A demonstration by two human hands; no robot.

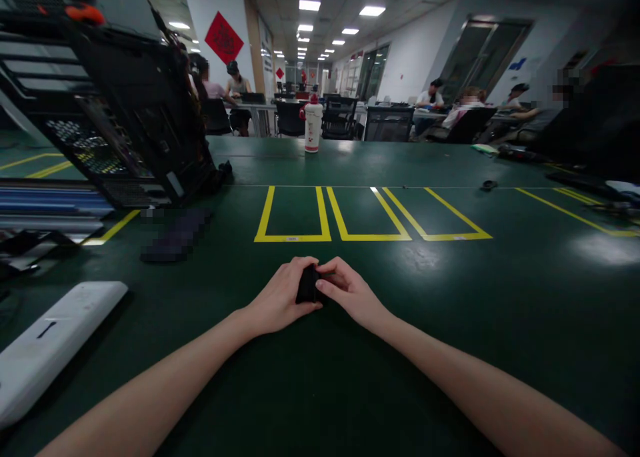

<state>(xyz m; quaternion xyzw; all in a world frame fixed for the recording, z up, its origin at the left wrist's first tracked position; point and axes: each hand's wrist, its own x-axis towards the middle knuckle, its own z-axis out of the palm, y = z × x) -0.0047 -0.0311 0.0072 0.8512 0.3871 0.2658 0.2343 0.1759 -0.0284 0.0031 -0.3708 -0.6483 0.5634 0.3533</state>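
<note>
Between my two hands is a small black box-like object [307, 286], low over the green table or resting on it; I cannot tell which. My left hand [283, 295] wraps round its left side, thumb along the near edge and fingers over the top. From the right, my right hand [354, 295] closes on it, with the fingertips and thumb at its right edge. The fingers cover part of the object, so its exact kind does not show.
Yellow tape outlines [370, 238] mark the green table [500, 323] beyond my hands. On the left stand a black computer case [145, 123], a dark pixelated slab [175, 237] and a long white device [60, 340]. A white bottle [313, 127] stands at the back; several people sit farther off.
</note>
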